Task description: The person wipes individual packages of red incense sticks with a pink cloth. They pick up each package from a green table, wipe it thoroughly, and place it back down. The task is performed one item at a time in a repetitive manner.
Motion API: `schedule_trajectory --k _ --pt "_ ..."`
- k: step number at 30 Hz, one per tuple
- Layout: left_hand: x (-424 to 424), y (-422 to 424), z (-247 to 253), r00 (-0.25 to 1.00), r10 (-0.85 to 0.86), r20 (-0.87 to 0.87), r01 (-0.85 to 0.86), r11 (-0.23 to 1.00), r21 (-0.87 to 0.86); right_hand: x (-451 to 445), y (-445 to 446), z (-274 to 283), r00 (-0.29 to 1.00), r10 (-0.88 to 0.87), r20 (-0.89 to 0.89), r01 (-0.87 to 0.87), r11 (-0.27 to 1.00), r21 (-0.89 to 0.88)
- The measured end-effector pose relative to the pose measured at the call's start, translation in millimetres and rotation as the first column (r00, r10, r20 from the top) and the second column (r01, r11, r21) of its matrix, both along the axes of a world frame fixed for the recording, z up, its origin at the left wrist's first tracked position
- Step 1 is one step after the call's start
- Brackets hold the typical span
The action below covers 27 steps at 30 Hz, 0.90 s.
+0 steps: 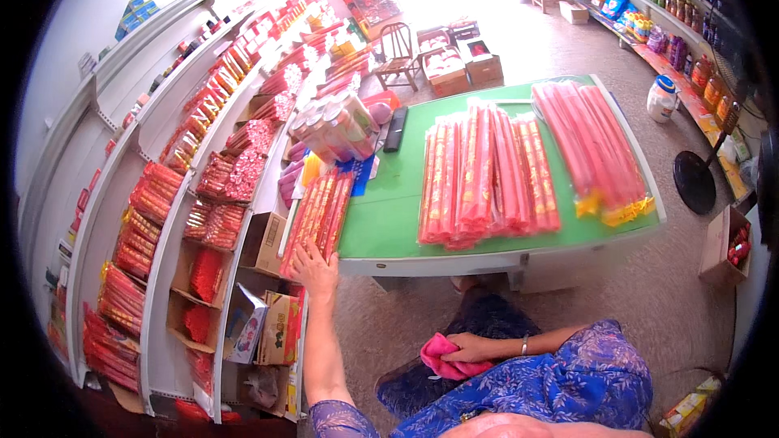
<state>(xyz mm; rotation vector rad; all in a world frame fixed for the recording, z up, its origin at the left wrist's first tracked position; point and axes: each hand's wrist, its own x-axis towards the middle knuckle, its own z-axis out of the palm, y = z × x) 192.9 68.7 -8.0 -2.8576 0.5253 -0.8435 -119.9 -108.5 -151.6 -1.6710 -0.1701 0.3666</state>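
Observation:
My left hand (314, 269) rests with fingers apart on the near end of long, plastic-wrapped red packs (322, 204) with gold writing. Those packs lie along the left edge of a green-topped table (383, 219). In my right hand (478, 348) is a crumpled pink cloth (439, 356), held over my lap. A pile of similar red packs (487, 182) covers the middle of the tabletop. To its right lie more long pink-red packs (590, 140) in clear plastic with yellow ends. What these packs contain cannot be told.
Shelving (137, 152) full of red packs and boxes runs along my left. Shrink-wrapped cans (335, 125) and a black oblong object (395, 129) sit at the table's far left. Beyond are a wooden chair (397, 55) and cartons (447, 70). A black round stand base (695, 182) is at right.

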Motion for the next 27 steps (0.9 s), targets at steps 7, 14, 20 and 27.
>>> schedule_trajectory --k 7,14,20,27 --pt "18.1 2.3 19.3 0.998 0.024 -0.055 -0.028 0.996 -0.083 3.5 3.0 -7.0 1.0 0.027 0.01 -0.027 1.0 -0.005" --pt "28.2 2.7 29.2 0.978 0.096 -0.188 -0.119 0.986 -0.116 0.6 -0.9 11.3 0.998 0.007 -0.061 -0.008 1.0 -0.002" --pt "38.8 -3.6 40.9 0.949 0.01 -0.314 -0.077 0.976 -0.205 0.9 -1.7 -11.2 1.0 -0.018 0.024 0.018 1.0 -0.025" --pt "20.9 -6.0 53.3 0.951 -0.163 -0.264 0.028 0.893 -0.449 -4.2 -6.6 -7.9 0.997 -0.065 0.031 0.065 0.998 -0.014"
